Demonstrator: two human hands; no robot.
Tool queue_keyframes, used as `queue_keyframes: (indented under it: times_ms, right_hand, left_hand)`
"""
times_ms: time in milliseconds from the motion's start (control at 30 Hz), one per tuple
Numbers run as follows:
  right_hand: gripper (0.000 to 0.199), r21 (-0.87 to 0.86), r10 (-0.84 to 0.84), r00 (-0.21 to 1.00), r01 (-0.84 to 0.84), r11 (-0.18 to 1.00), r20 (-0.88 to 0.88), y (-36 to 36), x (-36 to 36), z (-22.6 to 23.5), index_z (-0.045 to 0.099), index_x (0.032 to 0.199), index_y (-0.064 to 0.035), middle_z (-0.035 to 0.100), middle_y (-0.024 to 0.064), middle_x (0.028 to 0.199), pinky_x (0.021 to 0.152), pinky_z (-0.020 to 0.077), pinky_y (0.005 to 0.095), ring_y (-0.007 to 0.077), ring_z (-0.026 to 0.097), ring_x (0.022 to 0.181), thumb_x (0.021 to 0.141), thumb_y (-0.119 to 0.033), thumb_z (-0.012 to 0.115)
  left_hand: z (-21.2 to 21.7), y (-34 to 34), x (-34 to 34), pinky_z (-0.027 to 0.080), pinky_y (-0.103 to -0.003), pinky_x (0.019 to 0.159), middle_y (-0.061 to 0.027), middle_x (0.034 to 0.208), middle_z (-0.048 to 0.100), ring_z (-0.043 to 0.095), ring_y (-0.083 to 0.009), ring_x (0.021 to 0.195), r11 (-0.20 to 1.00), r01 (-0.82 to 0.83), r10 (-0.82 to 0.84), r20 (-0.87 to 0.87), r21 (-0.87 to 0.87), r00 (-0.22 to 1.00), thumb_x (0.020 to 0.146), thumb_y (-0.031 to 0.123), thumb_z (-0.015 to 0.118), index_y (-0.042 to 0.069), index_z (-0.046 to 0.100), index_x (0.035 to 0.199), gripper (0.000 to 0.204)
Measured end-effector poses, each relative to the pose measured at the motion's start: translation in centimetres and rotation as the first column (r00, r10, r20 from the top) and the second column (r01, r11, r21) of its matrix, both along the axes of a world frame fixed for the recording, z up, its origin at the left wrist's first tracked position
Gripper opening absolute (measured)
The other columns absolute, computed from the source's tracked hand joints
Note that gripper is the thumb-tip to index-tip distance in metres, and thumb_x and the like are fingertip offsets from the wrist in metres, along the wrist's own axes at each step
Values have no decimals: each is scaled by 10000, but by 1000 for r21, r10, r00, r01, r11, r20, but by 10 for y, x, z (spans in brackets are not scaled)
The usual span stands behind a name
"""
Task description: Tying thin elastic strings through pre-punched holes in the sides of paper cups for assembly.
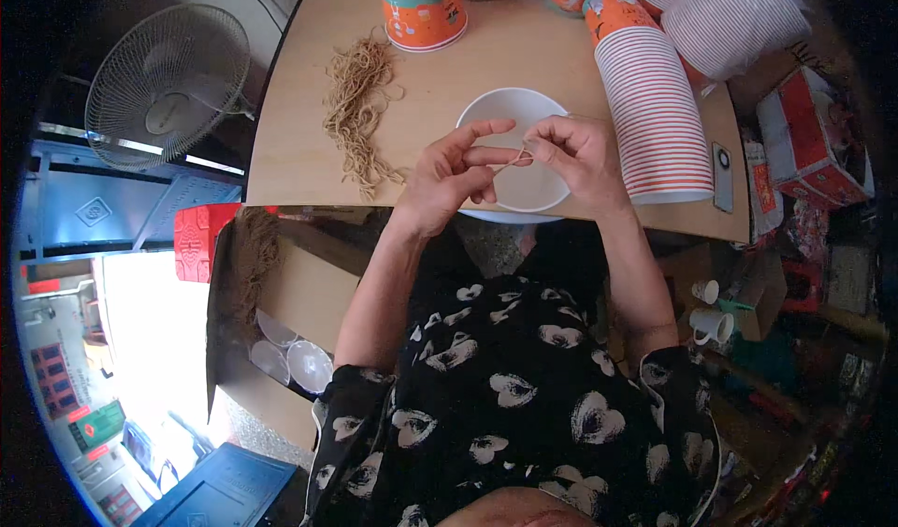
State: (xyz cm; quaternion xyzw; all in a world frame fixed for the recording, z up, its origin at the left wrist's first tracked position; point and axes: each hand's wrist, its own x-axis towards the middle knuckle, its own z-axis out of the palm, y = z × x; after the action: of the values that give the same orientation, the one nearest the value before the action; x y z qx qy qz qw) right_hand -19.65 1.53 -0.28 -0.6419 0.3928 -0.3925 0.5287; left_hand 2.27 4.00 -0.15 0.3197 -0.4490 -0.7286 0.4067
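Note:
A thin tan strand is stretched between my hands, above the table's front edge. The strand runs from the thumb and fingers of my left hand, whose forefinger sticks out. Thumb and forefinger of my right hand pinch its other end. Directly below them, a round white tub stands at the edge, partly hidden by my hands. A tangled heap of tan strands lies on the table to the left.
An upturned orange-and-green paper tub stands at the back of the wooden table. A long stack of nested paper tubs lies at right, with more wrapped stacks behind. A fan stands left; an open carton sits below.

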Motion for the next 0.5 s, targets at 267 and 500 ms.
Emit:
queue_keyframes:
  times_ms: [267,500]
  right_hand:
    - [114,82,86,996,-86,993,5,-1,-6,16,640,948,0,587,-49,822,632,420,177,7,515,716,918,-103,677]
    - [114,53,122,985,-117,992,-120,-2,-21,11,609,845,-20,501,-76,724,555,359,183,-4,432,639,866,-61,713]
  left_hand:
    - [-9,-7,-14,498,-224,647,-58,935,738,623,-42,756,915,-117,260,344,-385,902,856,84,739,11,715,1072,229]
    - [7,0,-11,485,-268,603,-68,804,706,619,-116,672,845,-21,352,527,-534,773,837,91,741,40,750,934,109]
